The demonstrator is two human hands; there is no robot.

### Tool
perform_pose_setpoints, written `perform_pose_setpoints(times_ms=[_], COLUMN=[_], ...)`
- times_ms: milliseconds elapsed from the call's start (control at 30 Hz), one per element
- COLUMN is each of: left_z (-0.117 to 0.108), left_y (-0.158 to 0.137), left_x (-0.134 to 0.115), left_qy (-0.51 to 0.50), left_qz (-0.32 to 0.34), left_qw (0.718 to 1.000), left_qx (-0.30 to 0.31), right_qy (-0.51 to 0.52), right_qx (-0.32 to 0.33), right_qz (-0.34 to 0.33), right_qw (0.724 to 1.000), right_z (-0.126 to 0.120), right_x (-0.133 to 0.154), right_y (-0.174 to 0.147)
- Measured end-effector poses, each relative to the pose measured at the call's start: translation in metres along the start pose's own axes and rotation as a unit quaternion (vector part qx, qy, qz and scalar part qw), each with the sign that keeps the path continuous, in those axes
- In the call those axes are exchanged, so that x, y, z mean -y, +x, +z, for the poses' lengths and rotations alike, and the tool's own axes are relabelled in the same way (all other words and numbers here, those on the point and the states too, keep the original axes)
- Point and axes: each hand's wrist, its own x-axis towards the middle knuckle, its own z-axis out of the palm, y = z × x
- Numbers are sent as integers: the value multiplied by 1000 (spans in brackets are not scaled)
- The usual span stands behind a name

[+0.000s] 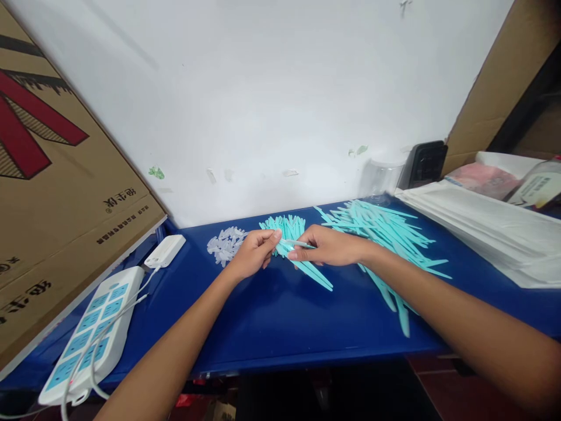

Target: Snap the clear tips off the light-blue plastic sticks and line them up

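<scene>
My left hand is closed in a pinch, thumb against fingers, on one end of a slim pale teal stick shaped like an eyebrow razor. My right hand grips the same stick from the other side, its fingers closed. Below the hands, more teal sticks point toward the front right; whether the right fingers also hold them, I cannot tell. Just behind the hands lies a bundle of teal sticks, partly hidden. Left of my left hand is a small heap of translucent plastic pieces.
A large loose pile of teal sticks spreads across the blue table at right. White bags and a clear jar stand beyond. A power strip, white adapter and cardboard box line the left.
</scene>
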Motion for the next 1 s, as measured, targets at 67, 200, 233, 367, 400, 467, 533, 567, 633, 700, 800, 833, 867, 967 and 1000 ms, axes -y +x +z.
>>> perform_pose_setpoints(times_ms=[67,200,233,367,400,467,533,567,633,700,800,833,867,967,1000], left_z=[0,-13,-19,-42,-43,-41,-33,-29,-23,-20,-20,-20,-19,-17,-16], left_y=[0,2,3,3,3,1,0,-1,-2,-4,-5,-5,-6,-7,-7], left_x=[0,0,0,-3,-4,-5,-7,-8,-10,-13,-17,-19,-20,-23,-23], left_qy=[13,-10,-22,-24,-15,19,75,104,147,170,180,180,180,168,160], left_qz=[3,5,8,14,6,-8,-8,-4,2,3,0,1,3,11,10], left_qw=[1000,999,998,991,993,998,997,995,989,985,982,981,980,982,983], left_qx=[1,-36,-62,-129,-116,-65,-15,1,18,34,65,73,79,85,86], right_qy=[10,22,22,19,18,15,11,9,3,0,2,3,3,7,10], right_qx=[0,20,23,4,1,4,17,26,41,47,54,55,58,68,72], right_qz=[-3,-13,-14,-8,-7,-5,-1,0,-3,-10,-18,-19,-19,-18,-18], right_qw=[1000,999,999,1000,1000,1000,1000,1000,999,999,998,998,998,998,997], right_z=[0,-3,-4,-6,-5,-5,-5,-5,-5,-5,-4,-3,-3,-3,-3], right_x=[-1,-1,-1,-2,-2,-3,-4,-4,-5,-6,-7,-7,-7,-5,-5], right_y=[0,-1,-2,-3,-2,-2,-1,-1,0,0,0,1,1,1,0])
